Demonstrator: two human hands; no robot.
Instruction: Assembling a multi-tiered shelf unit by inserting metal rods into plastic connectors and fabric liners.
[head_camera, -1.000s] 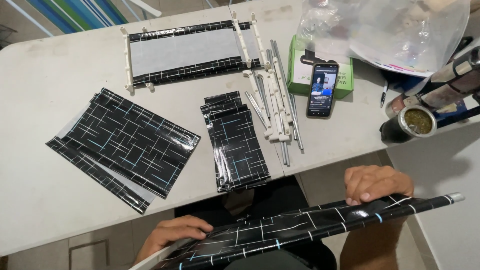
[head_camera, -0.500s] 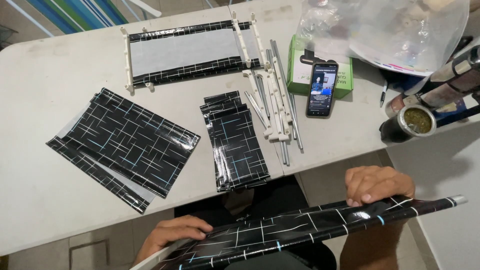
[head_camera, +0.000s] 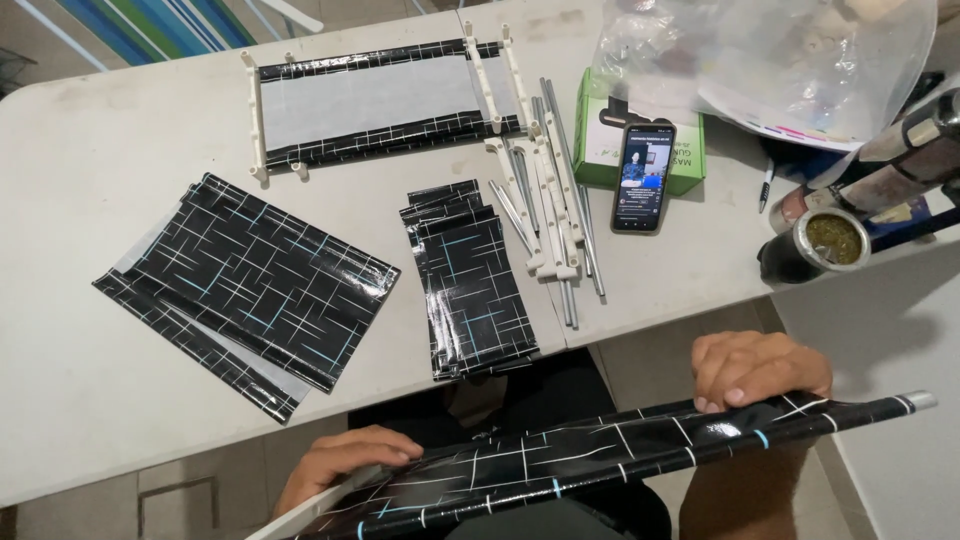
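Observation:
Across my lap lies a long rod wrapped in glossy black patterned sheet (head_camera: 600, 455), its metal tip showing at the right end. My right hand (head_camera: 755, 368) grips the wrapped rod near that end, fingers curled over it. At the rod's lower left end my left hand (head_camera: 345, 462) presses down on the sheet. On the white table (head_camera: 90, 400) in front lie a large black patterned sheet (head_camera: 250, 285) at the left and a stack of narrower black sheets (head_camera: 470, 280) in the middle.
A white frame with a black-edged panel (head_camera: 375, 100) lies at the table's back. White plastic bars and metal rods (head_camera: 545, 190) lie beside a phone (head_camera: 643, 177) leaning on a green box (head_camera: 690, 150). A clear plastic bag (head_camera: 780, 55) and a metal cup (head_camera: 825, 240) are right.

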